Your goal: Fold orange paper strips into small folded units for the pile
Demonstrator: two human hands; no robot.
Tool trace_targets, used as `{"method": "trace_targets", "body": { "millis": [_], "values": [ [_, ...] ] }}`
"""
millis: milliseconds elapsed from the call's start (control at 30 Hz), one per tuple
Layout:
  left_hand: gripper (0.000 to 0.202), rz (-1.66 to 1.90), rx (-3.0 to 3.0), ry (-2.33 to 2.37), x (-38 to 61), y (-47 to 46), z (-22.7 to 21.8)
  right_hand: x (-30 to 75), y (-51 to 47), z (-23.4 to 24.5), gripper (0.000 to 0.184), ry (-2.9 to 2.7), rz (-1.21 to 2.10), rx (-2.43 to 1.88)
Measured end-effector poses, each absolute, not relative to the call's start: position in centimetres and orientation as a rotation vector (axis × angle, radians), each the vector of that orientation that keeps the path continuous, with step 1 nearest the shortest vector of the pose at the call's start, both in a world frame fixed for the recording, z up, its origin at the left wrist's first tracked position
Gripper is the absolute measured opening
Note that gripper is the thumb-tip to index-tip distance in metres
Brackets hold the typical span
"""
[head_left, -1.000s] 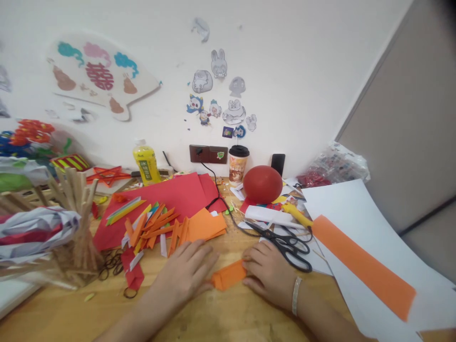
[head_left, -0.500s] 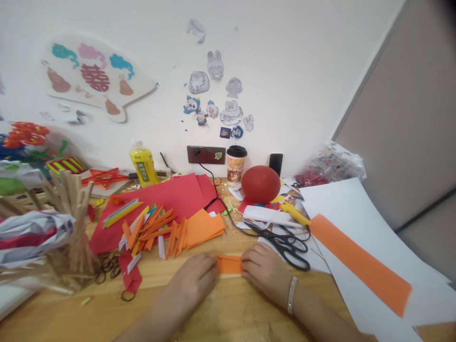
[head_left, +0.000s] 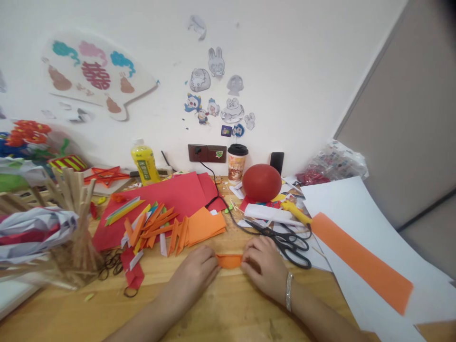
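The person's left hand (head_left: 194, 275) and right hand (head_left: 265, 268) are working the folded orange paper (head_left: 230, 260), which is lying on the wooden table (head_left: 221, 308) directly between them, near the front edge. Compared with a second ago, the paper is showing a narrower, flatter face and is sitting level rather than tilted. Both hands are now closing in on its two ends, which suggests a crease is being pressed down. The fingers of each hand are bending down and gripping one end of the paper; the thumbs are hiding beneath, so how firmly they are pinching cannot be told. Black scissors (head_left: 285, 240) are lying just beyond the right hand, and a pile of folded orange strips (head_left: 160, 228) is resting on red paper sheets (head_left: 178, 197) behind the left hand. A long orange strip (head_left: 361, 261) is lying on a white sheet (head_left: 356, 204) to the right. A red ball (head_left: 261, 183), a lidded paper cup (head_left: 237, 164) and a yellow bottle (head_left: 145, 164) are standing along the sticker-covered wall (head_left: 285, 71).
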State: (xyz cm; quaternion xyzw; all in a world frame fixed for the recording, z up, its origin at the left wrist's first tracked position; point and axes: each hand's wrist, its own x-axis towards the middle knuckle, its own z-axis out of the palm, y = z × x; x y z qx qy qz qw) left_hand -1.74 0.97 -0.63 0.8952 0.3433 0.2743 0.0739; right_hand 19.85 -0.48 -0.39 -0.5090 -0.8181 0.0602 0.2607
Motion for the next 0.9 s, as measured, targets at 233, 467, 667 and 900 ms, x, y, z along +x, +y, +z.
{"method": "trace_targets", "body": {
  "millis": [233, 467, 667, 900],
  "values": [
    [0.019, 0.787, 2.482, 1.082, -1.7, 1.3, -0.5, 19.7, 0.0, -0.9, 0.009, -2.160, 0.269, -1.455],
    [0.020, 0.804, 2.323, 1.228, -0.9, 1.2, -0.1, 19.3, 0.3, -1.1, 0.009, -2.152, 0.221, -1.551],
    [0.016, 0.798, 2.351, 1.320, -0.4, 1.2, -0.2, 19.3, 0.5, -1.4, 0.010, -2.147, 0.205, -1.587],
    [0.013, 0.775, 2.458, 1.294, -0.3, 1.2, -1.0, 18.8, 0.5, -1.7, 0.012, -2.054, 0.178, -1.694]
  ]
}}
